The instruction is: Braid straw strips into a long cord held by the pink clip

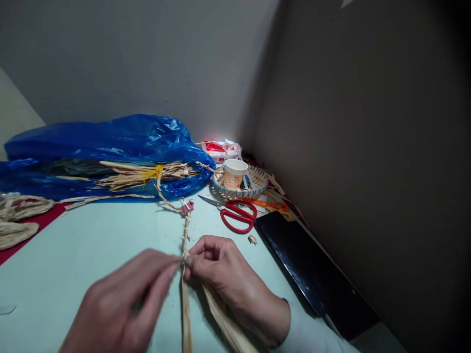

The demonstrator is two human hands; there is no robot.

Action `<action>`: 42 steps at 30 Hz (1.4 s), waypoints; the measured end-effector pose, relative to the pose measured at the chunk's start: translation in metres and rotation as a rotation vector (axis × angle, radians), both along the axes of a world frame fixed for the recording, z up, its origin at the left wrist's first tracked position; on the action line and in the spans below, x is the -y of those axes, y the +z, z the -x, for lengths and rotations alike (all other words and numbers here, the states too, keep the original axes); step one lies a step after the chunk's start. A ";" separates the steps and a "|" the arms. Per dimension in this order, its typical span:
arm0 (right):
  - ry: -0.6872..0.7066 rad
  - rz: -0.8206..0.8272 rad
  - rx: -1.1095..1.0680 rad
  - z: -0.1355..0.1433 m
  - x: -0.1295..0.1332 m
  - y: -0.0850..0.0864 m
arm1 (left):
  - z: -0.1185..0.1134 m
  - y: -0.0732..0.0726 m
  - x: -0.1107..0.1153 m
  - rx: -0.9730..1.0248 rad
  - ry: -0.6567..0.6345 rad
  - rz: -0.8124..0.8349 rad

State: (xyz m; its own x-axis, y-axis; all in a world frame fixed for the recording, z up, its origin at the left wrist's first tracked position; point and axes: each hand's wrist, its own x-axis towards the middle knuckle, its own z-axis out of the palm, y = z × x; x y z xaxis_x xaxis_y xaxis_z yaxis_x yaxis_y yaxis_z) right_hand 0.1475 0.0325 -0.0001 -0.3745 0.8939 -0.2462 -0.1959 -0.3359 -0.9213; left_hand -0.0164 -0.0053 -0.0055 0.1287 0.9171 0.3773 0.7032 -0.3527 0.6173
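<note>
A braided straw cord (pixel 186 229) runs down the table toward me, clamped at its far part by a pink binder clip (pixel 187 207). My right hand (pixel 228 277) pinches the lower end of the braid between thumb and fingers. From the left, my left hand (pixel 128 299) meets it at the same spot, thumb and fingertips closed on a strand; its outline is slightly blurred. Two loose flat straw strips (pixel 186 314) hang from the pinch toward the near edge, the wider one passing under my right hand. What lies between the fingertips is mostly hidden.
Red-handled scissors (pixel 237 215) lie beyond my right hand, before a woven basket (pixel 259 181) holding a paper cup (pixel 235 171). A black flat object (pixel 305 269) lies at right. Behind, a blue plastic bag (pixel 103 137) bears a straw bundle (pixel 147 174). Coiled braid (pixel 22 211) sits left.
</note>
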 end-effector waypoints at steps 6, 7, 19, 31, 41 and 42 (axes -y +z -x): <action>0.006 -0.039 -0.048 0.000 0.001 -0.004 | -0.001 0.008 -0.033 0.714 -0.154 1.044; 0.010 -0.071 -0.018 -0.001 0.001 -0.004 | -0.002 0.006 -0.034 0.776 -0.147 1.047; 0.027 -0.446 0.722 -0.010 0.012 0.010 | 0.005 -0.006 -0.033 0.389 -0.104 0.770; 0.056 -0.730 0.938 -0.002 0.031 0.009 | -0.005 0.002 -0.029 0.314 -0.030 0.723; 0.100 -1.251 0.968 0.001 0.034 -0.033 | -0.003 0.009 -0.020 0.711 -0.006 1.010; 0.126 -1.267 0.968 -0.002 0.033 -0.029 | -0.002 0.011 -0.019 0.717 -0.009 1.013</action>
State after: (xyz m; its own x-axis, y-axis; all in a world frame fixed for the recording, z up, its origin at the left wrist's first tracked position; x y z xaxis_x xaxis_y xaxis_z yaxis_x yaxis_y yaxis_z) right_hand 0.1492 -0.0003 -0.0296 -0.6090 0.6733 0.4192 0.5692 0.7391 -0.3602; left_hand -0.0141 0.0134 0.0051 0.1937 0.8366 -0.5123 0.0943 0.5039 0.8586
